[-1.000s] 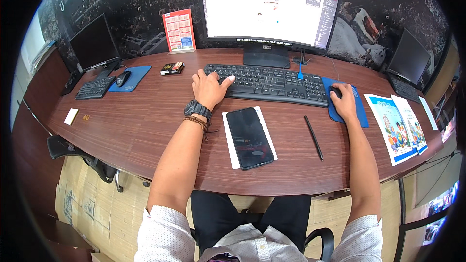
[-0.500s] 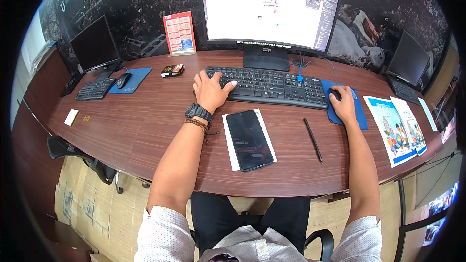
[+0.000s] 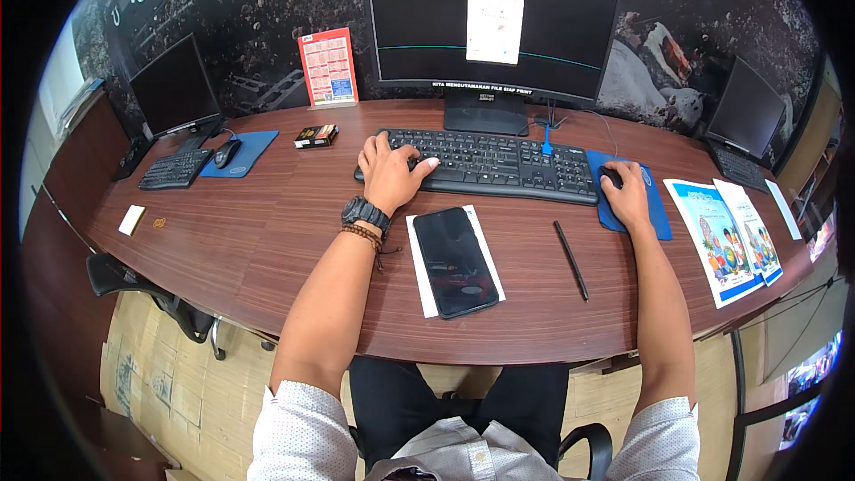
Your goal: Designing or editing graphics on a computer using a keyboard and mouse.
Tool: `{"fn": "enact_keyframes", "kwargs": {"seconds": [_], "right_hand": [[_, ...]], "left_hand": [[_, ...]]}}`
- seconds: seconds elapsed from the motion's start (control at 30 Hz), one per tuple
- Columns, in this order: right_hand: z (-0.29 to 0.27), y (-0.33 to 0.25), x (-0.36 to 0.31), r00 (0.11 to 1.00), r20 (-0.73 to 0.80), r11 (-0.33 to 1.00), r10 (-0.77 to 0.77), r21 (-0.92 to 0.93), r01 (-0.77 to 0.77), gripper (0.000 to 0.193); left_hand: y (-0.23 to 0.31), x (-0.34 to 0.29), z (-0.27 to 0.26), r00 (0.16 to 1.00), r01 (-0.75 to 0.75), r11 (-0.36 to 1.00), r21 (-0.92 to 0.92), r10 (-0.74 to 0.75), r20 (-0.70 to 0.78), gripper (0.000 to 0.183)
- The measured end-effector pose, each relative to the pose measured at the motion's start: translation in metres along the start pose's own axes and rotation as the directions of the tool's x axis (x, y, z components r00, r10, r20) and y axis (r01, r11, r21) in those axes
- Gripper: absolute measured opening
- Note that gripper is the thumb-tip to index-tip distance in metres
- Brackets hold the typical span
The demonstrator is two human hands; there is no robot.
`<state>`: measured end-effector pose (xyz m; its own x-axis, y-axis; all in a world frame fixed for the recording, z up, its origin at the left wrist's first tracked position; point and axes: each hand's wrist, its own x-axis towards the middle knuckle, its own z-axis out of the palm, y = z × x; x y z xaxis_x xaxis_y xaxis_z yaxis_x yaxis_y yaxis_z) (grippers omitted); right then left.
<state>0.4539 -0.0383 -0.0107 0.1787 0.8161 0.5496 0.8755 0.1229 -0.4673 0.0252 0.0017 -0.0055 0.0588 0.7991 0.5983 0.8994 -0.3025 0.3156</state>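
My left hand (image 3: 389, 171) rests on the left end of a black keyboard (image 3: 499, 164), fingers spread over the keys; a black watch and bead bracelet are on that wrist. My right hand (image 3: 629, 196) covers a black mouse (image 3: 609, 177) on a blue mouse pad (image 3: 657, 218). Behind the keyboard stands a curved monitor (image 3: 492, 28), its screen mostly dark with a small white window near the top. A black phone (image 3: 454, 260) lies on a white sheet between my forearms. A black pen (image 3: 571, 259) lies to its right.
Colourful leaflets (image 3: 726, 240) lie at the right. A second monitor (image 3: 174, 89), keyboard (image 3: 175, 169) and mouse on a blue pad (image 3: 233, 153) sit at the far left. A red calendar card (image 3: 329, 68), a small dark box (image 3: 316, 135), a laptop (image 3: 746, 116) at far right.
The big monitor's screen has gone from a bright white page to a dark screen with a small white window. Both hands stay on the keyboard and the mouse.
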Motion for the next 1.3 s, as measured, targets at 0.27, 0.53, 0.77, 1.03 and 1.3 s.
{"fn": "enact_keyframes", "kwargs": {"seconds": [0.27, 0.53, 0.77, 1.03, 1.3], "right_hand": [[0.000, -0.001, 0.000, 1.000, 0.001, 1.000, 0.006, 0.010, -0.006, 0.033], [-0.001, -0.002, -0.001, 1.000, 0.002, 1.000, 0.001, 0.008, -0.001, 0.033], [-0.001, -0.002, -0.001, 1.000, -0.011, 1.000, -0.026, 0.008, 0.026, 0.032], [-0.002, 0.001, -0.001, 1.000, -0.013, 1.000, -0.024, -0.002, 0.024, 0.032], [-0.001, -0.001, 0.000, 0.999, -0.004, 0.998, -0.054, 0.031, 0.054, 0.032]], "left_hand": [[0.001, -0.001, -0.001, 1.000, 0.009, 1.000, -0.006, -0.009, 0.016, 0.048], [0.001, -0.001, -0.002, 0.999, 0.023, 1.000, -0.013, -0.023, 0.039, 0.048], [0.002, 0.001, -0.004, 0.998, 0.027, 0.999, -0.026, -0.025, 0.051, 0.048], [0.005, 0.002, -0.006, 0.998, 0.023, 1.000, 0.001, -0.023, 0.056, 0.046], [0.007, 0.003, -0.014, 0.999, 0.028, 1.000, -0.009, -0.028, 0.037, 0.040]]}}
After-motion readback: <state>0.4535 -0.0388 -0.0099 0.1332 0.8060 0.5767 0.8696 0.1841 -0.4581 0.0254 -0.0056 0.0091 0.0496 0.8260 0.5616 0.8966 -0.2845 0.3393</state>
